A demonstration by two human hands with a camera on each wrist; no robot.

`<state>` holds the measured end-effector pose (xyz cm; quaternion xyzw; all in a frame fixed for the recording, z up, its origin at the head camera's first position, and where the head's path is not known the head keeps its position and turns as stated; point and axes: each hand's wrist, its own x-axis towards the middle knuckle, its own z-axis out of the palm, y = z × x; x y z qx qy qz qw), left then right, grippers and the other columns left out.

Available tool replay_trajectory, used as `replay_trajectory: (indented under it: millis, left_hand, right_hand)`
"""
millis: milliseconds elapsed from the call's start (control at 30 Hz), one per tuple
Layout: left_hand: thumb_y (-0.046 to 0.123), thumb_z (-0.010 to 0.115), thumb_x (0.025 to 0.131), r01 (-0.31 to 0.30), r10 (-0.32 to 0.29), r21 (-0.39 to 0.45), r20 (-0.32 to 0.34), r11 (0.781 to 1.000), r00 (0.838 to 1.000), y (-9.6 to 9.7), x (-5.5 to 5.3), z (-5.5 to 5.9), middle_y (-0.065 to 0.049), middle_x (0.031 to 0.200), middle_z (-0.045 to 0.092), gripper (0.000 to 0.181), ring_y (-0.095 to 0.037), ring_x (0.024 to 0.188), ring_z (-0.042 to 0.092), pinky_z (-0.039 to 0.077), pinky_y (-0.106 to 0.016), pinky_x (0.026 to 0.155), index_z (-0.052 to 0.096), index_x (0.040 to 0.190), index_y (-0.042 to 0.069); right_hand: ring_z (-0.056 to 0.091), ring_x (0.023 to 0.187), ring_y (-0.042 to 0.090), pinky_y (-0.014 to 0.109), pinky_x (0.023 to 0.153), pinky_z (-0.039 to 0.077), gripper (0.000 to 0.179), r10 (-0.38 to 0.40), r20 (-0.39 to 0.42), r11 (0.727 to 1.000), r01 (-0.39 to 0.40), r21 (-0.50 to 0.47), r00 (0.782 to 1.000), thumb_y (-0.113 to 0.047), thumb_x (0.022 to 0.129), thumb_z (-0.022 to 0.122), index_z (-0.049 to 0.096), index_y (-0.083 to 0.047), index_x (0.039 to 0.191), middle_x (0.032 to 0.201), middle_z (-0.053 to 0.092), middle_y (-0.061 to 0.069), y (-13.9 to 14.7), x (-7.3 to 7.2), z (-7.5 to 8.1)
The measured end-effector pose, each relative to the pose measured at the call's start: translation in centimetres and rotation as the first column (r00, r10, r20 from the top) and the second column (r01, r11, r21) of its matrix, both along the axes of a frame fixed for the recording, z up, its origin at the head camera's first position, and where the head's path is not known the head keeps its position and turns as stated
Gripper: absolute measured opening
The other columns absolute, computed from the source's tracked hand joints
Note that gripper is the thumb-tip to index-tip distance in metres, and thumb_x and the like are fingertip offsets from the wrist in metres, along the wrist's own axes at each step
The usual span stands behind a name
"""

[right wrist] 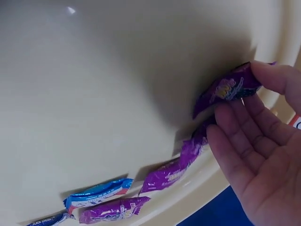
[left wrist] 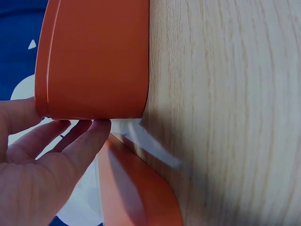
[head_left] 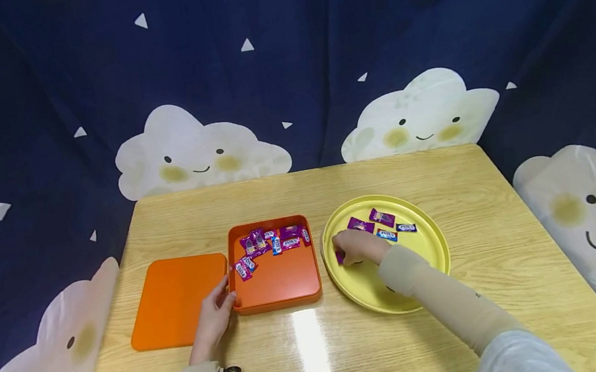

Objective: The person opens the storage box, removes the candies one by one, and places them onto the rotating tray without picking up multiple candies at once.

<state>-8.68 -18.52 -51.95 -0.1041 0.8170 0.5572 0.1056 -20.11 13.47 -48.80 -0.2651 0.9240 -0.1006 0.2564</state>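
Note:
My right hand [head_left: 352, 244] is over the round yellow tray [head_left: 440, 242]. In the right wrist view its thumb and fingers pinch a purple-wrapped candy [right wrist: 228, 89] just above the tray surface. Other purple candies [right wrist: 164, 176] and a blue-and-white wrapped one [right wrist: 99, 193] lie along the tray's far part. An orange-red square box [head_left: 280, 304] stands left of the tray, with several purple and blue candies [head_left: 258, 241] inside, mostly towards its back. My left hand [head_left: 217, 311] touches the box's left wall from outside, fingers fairly straight.
A flat orange lid [head_left: 177, 302] lies on the wooden table [head_left: 410, 353], left of the box and beside my left hand. The tray stands close to the box's right wall. Behind the table hangs a dark blue curtain [head_left: 293, 61] with cloud faces.

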Motion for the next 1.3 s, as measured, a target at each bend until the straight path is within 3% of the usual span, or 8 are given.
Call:
replay_trajectory:
  millis: [267,633,767,900,1100,1300]
  left_hand:
    - [0.008,0.044,0.096,0.000,0.000,-0.009,-0.019,1.000,1.000,0.1,0.0,0.0,-0.023,0.142,0.032,0.048,-0.038,0.128,0.035,0.026,-0.047,0.106,0.030,0.141,0.002]
    - [0.009,0.047,0.095,-0.012,0.012,-0.011,-0.016,1.000,1.000,0.1,0.1,-0.1,-0.023,0.142,0.034,0.049,-0.039,0.125,0.038,0.029,-0.047,0.105,0.031,0.141,0.000]
    - [0.009,0.047,0.095,-0.008,0.007,-0.013,-0.019,1.000,1.000,0.2,0.1,0.0,-0.023,0.142,0.034,0.049,-0.040,0.125,0.038,0.029,-0.047,0.104,0.031,0.141,0.000]
    - [0.008,0.048,0.095,-0.011,0.011,-0.012,-0.021,1.000,1.000,0.2,0.1,0.0,-0.024,0.141,0.035,0.049,-0.040,0.124,0.039,0.029,-0.047,0.104,0.032,0.140,-0.001]
    - [0.008,0.047,0.095,-0.013,0.013,-0.003,-0.020,1.000,1.000,0.2,0.0,0.0,-0.025,0.140,0.035,0.049,-0.040,0.124,0.039,0.029,-0.047,0.104,0.032,0.140,0.000]
    - [0.007,0.047,0.095,-0.005,0.005,0.000,-0.033,1.000,0.999,0.1,0.0,0.1,-0.025,0.139,0.036,0.048,-0.040,0.124,0.039,0.028,-0.047,0.105,0.032,0.140,0.000]
  right_hand:
    - [0.046,0.068,0.014,0.028,0.065,0.043,0.018,0.038,-0.071,0.999,-0.037,0.013,0.997,0.001,0.067,0.069,0.058,-0.006,0.080,0.071,0.050,-0.002,0.0,0.4,-0.3]
    - [0.046,0.069,0.014,0.028,0.066,0.043,0.015,0.050,-0.089,0.999,-0.048,0.020,0.995,0.000,0.071,0.069,0.059,-0.005,0.081,0.073,0.049,-0.001,-0.2,0.6,-0.1]
    - [0.045,0.067,0.014,0.027,0.063,0.042,0.015,0.038,-0.079,0.999,-0.037,0.022,0.996,0.000,0.070,0.069,0.058,-0.005,0.079,0.071,0.047,-0.001,-0.2,0.5,0.4]
    - [0.046,0.065,0.014,0.027,0.061,0.044,0.012,0.013,-0.095,1.000,-0.012,0.012,0.995,-0.003,0.076,0.068,0.058,-0.003,0.082,0.071,0.050,0.002,-0.3,0.0,1.4]
    - [0.058,0.086,0.022,0.037,0.076,0.050,0.024,-0.044,-0.199,0.998,0.035,-0.048,0.979,-0.007,0.082,0.061,0.058,-0.001,0.105,0.098,0.061,0.011,-1.1,-0.8,2.8]
    - [0.050,0.115,0.031,0.041,0.099,0.039,0.044,-0.040,-0.272,0.995,0.014,-0.098,0.961,-0.013,0.086,0.059,0.049,-0.002,0.127,0.125,0.052,0.017,-2.8,-1.2,3.1]
